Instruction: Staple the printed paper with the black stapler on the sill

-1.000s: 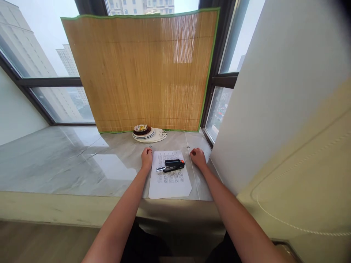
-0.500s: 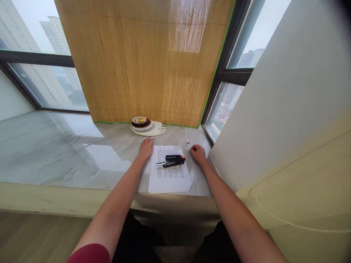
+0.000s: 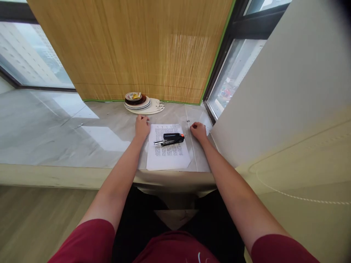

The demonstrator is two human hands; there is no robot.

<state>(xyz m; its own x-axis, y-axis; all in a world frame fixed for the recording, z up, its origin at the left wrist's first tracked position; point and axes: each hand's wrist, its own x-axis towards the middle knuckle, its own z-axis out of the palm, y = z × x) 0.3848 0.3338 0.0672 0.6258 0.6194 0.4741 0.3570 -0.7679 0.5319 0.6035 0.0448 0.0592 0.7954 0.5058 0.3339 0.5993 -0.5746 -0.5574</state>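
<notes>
A black stapler (image 3: 172, 138) with an orange-red spot at its right end lies opened out on printed paper (image 3: 168, 162), its shiny metal part pointing left. My left hand (image 3: 142, 126) rests on the stone ledge by the paper's upper left edge. Its fingers lie apart, with nothing in them. Right of the paper, my right hand (image 3: 199, 130) sits on the ledge with fingers curled in and nothing visible in them. Neither hand touches the stapler.
Behind my left hand, stacked plates (image 3: 141, 104) stand near a bamboo blind (image 3: 131, 51). A white wall (image 3: 263, 95) rises close on the right, with a hanging cord (image 3: 298, 198). The ledge's front edge (image 3: 65, 167) runs just before my knees.
My view has tipped downward, so the ledge and everything on it sit higher in the picture. The left fingers look a little more bent. Stapler and paper stay in place.
</notes>
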